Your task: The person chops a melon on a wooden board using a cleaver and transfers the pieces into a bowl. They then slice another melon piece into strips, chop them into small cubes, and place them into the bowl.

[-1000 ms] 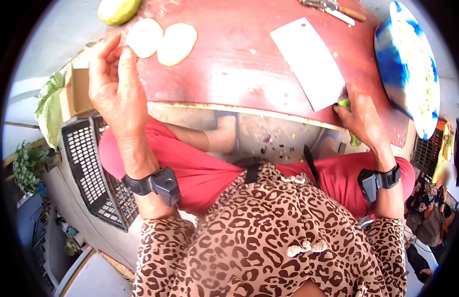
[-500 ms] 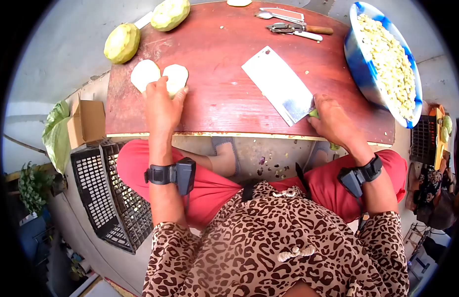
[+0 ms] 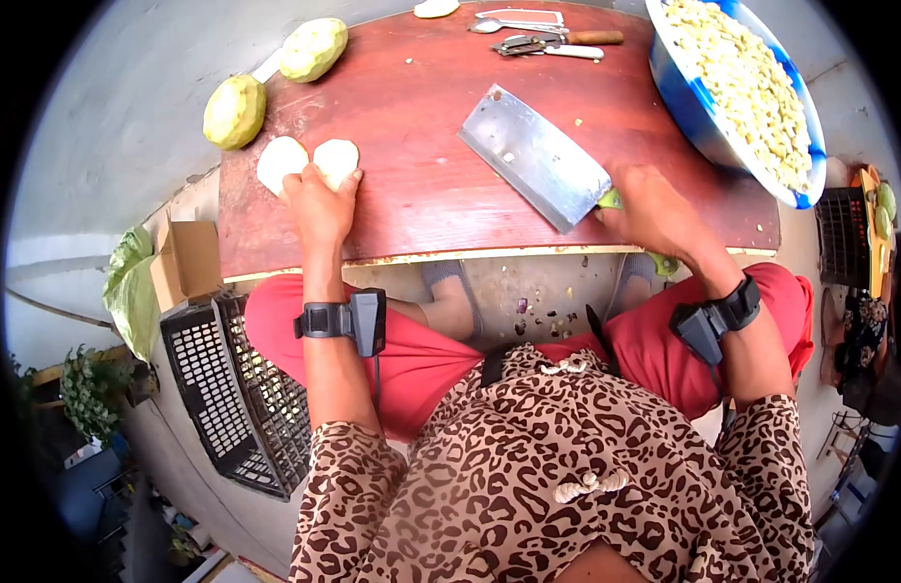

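At the left of the red table, my left hand (image 3: 320, 202) has its fingers on a pale cut piece (image 3: 336, 160), its thumb at the right side. A second pale cut piece (image 3: 280, 165) lies just beside it, near my fingertips. My right hand (image 3: 648, 206) is wrapped round the green handle of a cleaver (image 3: 538, 155), whose broad blade points up and left over the table. Two peeled yellow-green vegetables, one round (image 3: 235, 112) and one longer (image 3: 313, 50), stand at the back left.
A blue and white basin (image 3: 691, 99) full of diced pieces stands at the right. Peelers and a knife (image 3: 557, 47) lie at the back of the red table (image 3: 411, 117). A black crate (image 3: 238, 398) and a cardboard box (image 3: 190, 262) are at the left.
The cleaver's blade has tilted and shifted slightly, with my right hand still on its handle. My left hand stays at the cut pieces. The whole view has shifted a little.
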Action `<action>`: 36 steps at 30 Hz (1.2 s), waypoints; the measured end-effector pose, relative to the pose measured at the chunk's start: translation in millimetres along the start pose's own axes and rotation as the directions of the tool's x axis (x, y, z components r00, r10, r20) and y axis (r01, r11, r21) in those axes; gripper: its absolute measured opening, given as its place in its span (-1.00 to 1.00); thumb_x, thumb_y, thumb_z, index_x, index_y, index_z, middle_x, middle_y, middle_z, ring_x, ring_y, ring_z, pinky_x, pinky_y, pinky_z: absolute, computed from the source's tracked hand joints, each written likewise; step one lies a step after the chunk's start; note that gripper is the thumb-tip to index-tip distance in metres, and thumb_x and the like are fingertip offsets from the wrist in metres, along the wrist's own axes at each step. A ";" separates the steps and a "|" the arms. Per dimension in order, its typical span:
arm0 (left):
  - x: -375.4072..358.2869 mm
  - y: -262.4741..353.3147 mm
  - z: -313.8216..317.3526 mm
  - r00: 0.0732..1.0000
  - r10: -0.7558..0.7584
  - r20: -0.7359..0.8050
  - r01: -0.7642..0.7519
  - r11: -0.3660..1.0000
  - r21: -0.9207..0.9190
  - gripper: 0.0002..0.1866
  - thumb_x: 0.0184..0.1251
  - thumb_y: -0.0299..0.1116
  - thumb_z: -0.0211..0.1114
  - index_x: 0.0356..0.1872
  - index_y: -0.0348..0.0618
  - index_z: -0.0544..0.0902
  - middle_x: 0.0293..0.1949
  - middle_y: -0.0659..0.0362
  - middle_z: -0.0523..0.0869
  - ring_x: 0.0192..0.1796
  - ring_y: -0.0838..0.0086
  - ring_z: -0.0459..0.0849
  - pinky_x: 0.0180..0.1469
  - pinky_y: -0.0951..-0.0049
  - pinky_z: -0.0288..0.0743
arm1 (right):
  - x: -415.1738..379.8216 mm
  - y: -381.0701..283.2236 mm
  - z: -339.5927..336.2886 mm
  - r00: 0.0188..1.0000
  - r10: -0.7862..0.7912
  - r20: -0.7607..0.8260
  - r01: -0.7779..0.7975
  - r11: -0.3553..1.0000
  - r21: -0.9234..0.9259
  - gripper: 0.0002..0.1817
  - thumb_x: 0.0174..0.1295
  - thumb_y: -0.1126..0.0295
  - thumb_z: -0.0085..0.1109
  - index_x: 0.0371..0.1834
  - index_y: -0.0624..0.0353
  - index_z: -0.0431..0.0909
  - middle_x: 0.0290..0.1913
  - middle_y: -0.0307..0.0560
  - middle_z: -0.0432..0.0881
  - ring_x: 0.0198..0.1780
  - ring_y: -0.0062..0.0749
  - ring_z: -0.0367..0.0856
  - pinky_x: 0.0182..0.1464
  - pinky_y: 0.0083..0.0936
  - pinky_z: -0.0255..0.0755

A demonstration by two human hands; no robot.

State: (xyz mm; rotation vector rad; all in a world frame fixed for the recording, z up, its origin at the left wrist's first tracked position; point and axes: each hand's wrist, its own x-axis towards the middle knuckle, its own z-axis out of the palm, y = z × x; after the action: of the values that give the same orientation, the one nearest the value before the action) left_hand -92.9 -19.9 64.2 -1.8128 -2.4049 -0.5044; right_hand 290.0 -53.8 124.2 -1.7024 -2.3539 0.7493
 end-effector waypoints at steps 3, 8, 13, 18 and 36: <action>-1.9 1.3 1.9 1.000 -0.010 -0.012 0.010 1.000 -0.003 -0.28 0.06 -0.02 0.53 0.09 -0.42 0.53 0.00 -0.25 0.52 0.10 -0.08 0.51 0.18 0.07 0.42 | 1.1 -0.5 -3.9 1.000 -0.010 -0.029 0.012 0.998 0.059 -0.69 0.10 0.41 0.31 -0.21 0.37 0.46 -0.27 0.37 0.60 -0.11 0.29 0.57 -0.07 -0.02 0.40; -10.3 9.6 7.4 0.991 0.135 0.009 -0.131 0.975 -0.182 -0.31 0.01 -0.09 0.58 0.06 -0.37 0.53 -0.01 -0.20 0.54 0.10 -0.04 0.51 0.19 0.08 0.40 | -4.5 -5.9 -10.9 0.995 -0.009 -0.096 0.020 0.993 0.112 -0.73 0.14 0.42 0.20 -0.17 0.40 0.49 -0.24 0.43 0.62 -0.10 0.35 0.57 -0.07 0.04 0.40; -39.2 58.9 0.0 0.938 0.342 0.049 -0.310 0.897 -0.314 -0.31 -0.06 -0.18 0.61 0.09 -0.32 0.53 0.00 -0.12 0.56 0.10 0.02 0.47 0.16 0.12 0.40 | -2.4 -1.1 -6.9 0.974 -0.042 -0.221 0.080 0.983 0.164 -0.75 0.16 0.48 0.21 -0.17 0.35 0.41 -0.27 0.39 0.59 -0.14 0.32 0.57 -0.13 -0.01 0.37; -65.6 85.5 10.8 0.885 0.464 0.021 -0.432 0.839 -0.329 -0.31 -0.03 -0.12 0.58 0.10 -0.25 0.53 0.01 -0.03 0.52 0.07 0.04 0.44 0.13 0.08 0.37 | -5.0 -9.8 -4.6 0.975 -0.035 -0.218 0.077 0.980 0.184 -0.76 0.16 0.54 0.19 -0.16 0.33 0.38 -0.28 0.40 0.59 -0.14 0.34 0.57 -0.13 0.02 0.38; -82.4 100.8 16.5 0.874 0.476 -0.093 -0.471 0.787 -0.398 -0.38 0.04 -0.12 0.54 0.07 -0.26 0.55 0.03 0.02 0.53 0.08 0.10 0.45 0.14 0.12 0.35 | -6.0 -23.4 22.6 0.984 -0.109 -0.144 0.111 0.994 0.006 -0.77 0.18 0.48 0.18 -0.18 0.26 0.34 -0.17 0.33 0.56 -0.15 0.32 0.58 -0.10 0.07 0.45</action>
State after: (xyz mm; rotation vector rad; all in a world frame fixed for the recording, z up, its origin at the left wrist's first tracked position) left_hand 28.9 -66.1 47.7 -2.4859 -1.8158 -0.9889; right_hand 263.3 -71.9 116.6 -1.5498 -2.3164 0.6025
